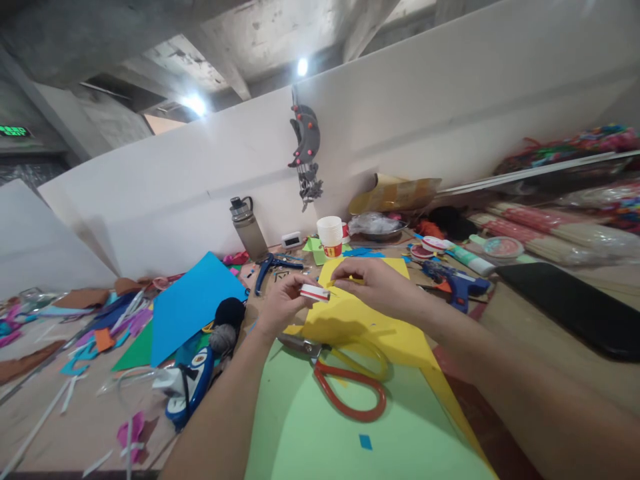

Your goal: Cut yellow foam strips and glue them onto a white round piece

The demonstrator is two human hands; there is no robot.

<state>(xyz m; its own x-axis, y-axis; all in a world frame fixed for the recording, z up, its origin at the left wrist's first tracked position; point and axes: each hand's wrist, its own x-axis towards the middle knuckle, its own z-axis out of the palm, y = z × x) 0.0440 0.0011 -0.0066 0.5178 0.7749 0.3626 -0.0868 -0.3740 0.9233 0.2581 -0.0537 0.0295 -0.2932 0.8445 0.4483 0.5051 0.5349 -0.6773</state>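
Observation:
My left hand [283,308] is closed around a small white piece with a red stripe [315,293], held out in front of me above the paper. Close to the piece's right end, my right hand [375,283] has its thumb and fingers pinched together; what lies between them, if anything, is too small to make out. Both hands hover over a yellow sheet [350,323]. Below them, scissors [311,348] with one red and one yellow handle loop lie partly open on a light green sheet [295,427]. A small blue scrap [365,442] rests on the green sheet.
Blue pliers [267,267], a bottle [249,233] and paper cups [330,235] stand or lie behind my hands. On the right are a blue glue gun [463,283] and a black case [575,307]. A blue sheet [193,307] and yarn balls [224,339] lie left.

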